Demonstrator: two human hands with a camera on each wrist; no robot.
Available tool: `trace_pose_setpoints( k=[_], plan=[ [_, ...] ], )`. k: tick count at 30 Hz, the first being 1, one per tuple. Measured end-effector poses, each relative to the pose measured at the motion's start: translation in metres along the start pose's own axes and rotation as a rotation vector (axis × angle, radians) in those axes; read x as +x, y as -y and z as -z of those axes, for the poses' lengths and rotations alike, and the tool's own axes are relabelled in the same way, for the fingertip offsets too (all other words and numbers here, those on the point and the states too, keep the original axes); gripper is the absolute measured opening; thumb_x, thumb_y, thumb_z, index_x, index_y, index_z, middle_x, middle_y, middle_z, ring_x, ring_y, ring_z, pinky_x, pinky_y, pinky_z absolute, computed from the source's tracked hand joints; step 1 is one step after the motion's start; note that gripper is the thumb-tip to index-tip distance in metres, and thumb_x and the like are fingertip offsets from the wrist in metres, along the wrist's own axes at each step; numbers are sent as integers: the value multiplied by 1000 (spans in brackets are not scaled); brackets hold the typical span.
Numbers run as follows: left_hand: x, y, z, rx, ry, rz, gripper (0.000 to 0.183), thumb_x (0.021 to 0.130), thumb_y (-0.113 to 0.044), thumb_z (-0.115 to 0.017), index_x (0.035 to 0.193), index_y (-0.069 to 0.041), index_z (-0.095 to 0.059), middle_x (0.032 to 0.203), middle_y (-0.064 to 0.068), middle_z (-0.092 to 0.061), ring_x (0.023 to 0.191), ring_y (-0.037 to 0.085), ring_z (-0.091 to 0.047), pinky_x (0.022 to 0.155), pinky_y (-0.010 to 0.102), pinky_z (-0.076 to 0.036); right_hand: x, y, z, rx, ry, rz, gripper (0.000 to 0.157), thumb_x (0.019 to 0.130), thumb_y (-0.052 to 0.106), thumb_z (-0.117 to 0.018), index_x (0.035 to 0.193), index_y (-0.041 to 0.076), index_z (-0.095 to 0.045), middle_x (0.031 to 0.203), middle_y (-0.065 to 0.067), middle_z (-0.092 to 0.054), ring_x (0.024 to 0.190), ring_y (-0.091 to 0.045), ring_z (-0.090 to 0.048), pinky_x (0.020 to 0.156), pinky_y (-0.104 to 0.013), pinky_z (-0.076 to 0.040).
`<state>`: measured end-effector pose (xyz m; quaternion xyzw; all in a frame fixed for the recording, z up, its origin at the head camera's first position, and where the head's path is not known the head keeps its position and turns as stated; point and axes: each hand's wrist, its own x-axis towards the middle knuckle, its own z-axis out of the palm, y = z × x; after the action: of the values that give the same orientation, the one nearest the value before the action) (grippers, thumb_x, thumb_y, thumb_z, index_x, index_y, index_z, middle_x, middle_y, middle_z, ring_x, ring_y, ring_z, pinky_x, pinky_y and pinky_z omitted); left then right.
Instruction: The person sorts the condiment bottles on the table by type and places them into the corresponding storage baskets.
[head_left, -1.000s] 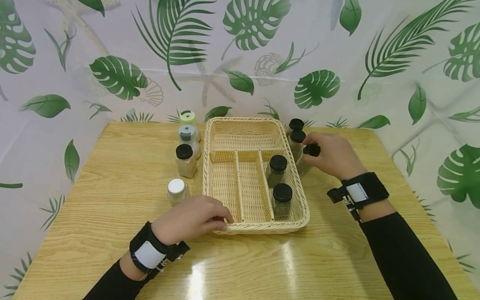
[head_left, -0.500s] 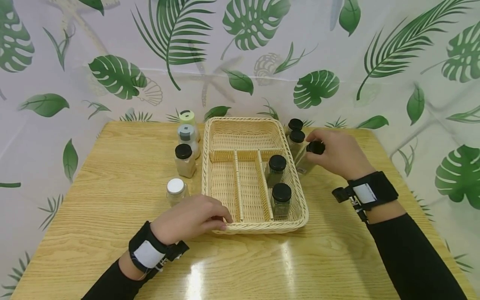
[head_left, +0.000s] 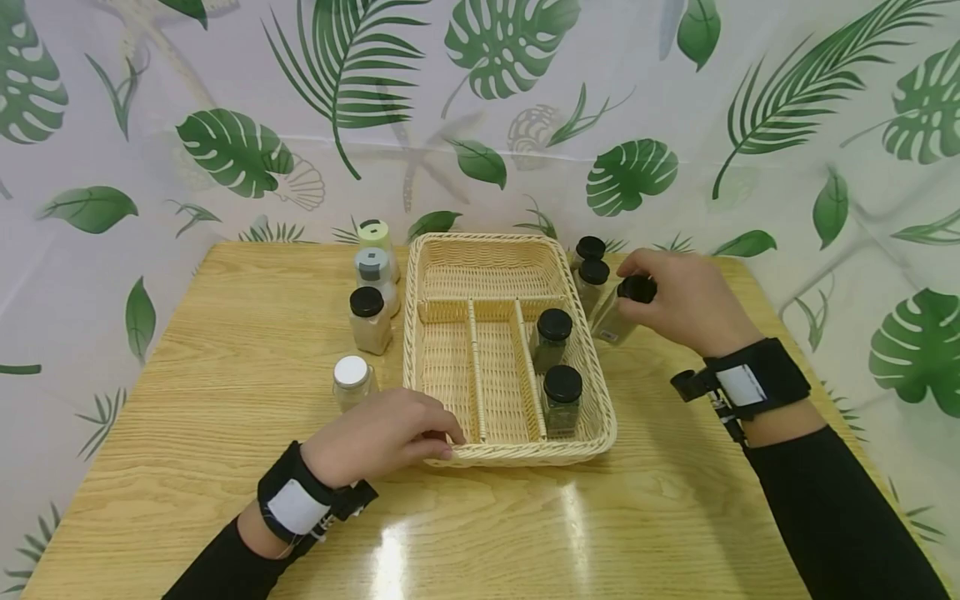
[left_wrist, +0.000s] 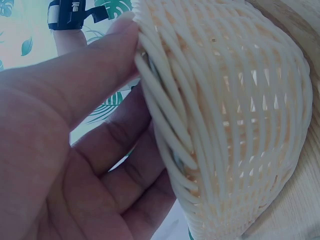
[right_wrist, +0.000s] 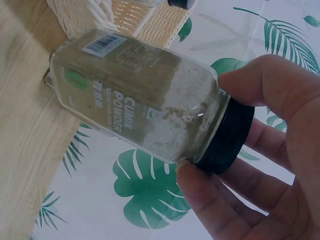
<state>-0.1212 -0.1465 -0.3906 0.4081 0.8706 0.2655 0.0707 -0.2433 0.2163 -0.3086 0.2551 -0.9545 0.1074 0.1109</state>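
My right hand (head_left: 686, 300) grips a glass jar of cumin powder (right_wrist: 125, 95) near its black lid, thumb on one side and fingers on the other. The jar leans to one side, just right of the wicker basket (head_left: 607, 446). At the basket's front left corner, my left hand (head_left: 386, 433) holds the woven rim (left_wrist: 165, 100) between thumb and fingers. Two black-lidded jars, one farther back (head_left: 552, 337) and one in front (head_left: 562, 400), stand in the basket's right compartment.
Two more black-lidded jars (head_left: 592, 283) stand along the basket's right side. Left of it are a white-lidded jar (head_left: 352, 383), a black-lidded jar (head_left: 371, 321), a grey-topped bottle (head_left: 375, 275) and a green-topped one (head_left: 375, 236). A leaf-print cloth backs the wooden table (head_left: 225, 358).
My right hand has moved slightly right, and the cumin jar's lid has come with it, so the jar leans more. My left hand has stayed on the rim.
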Motion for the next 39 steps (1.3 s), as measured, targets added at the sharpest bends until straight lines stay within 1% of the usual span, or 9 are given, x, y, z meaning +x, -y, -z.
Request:
trace_pose_setpoints(
  k=[10,20,32,39],
  plan=[
    [0,-1,2,-6,1,7,10,95,-26,-69,100,-21,-75,92,-13,-69,77,-3,-58,73,21,-51,0,4,6,13,-14,23,26,84,19,-72,108,11,-70,95,-7,-73,73,-19,-62,67,-39,-48],
    [0,-1,2,0,5,1,11,95,-27,-68,101,-21,-75,94,-13,-70,78,-3,-58,74,22,-51,-2,12,15,24,5,24,27,85,20,-72,111,12,-70,95,-6,-73,73,-17,-63,66,-38,-48],
    [0,-2,2,13,7,0,12,95,-27,-68,102,-21,-75,96,-11,-71,81,-2,-59,76,23,-52,-5,31,27,-8,-10,59,29,84,22,-75,110,11,-70,96,-7,-73,70,-18,-61,64,-37,-47],
    [1,-2,3,14,7,-2,11,95,-27,-68,101,-21,-75,94,-12,-70,79,-2,-58,74,22,-51,-5,41,31,-15,-19,82,27,84,22,-75,108,12,-70,95,-5,-73,67,-17,-58,62,-35,-45]
  ],
)
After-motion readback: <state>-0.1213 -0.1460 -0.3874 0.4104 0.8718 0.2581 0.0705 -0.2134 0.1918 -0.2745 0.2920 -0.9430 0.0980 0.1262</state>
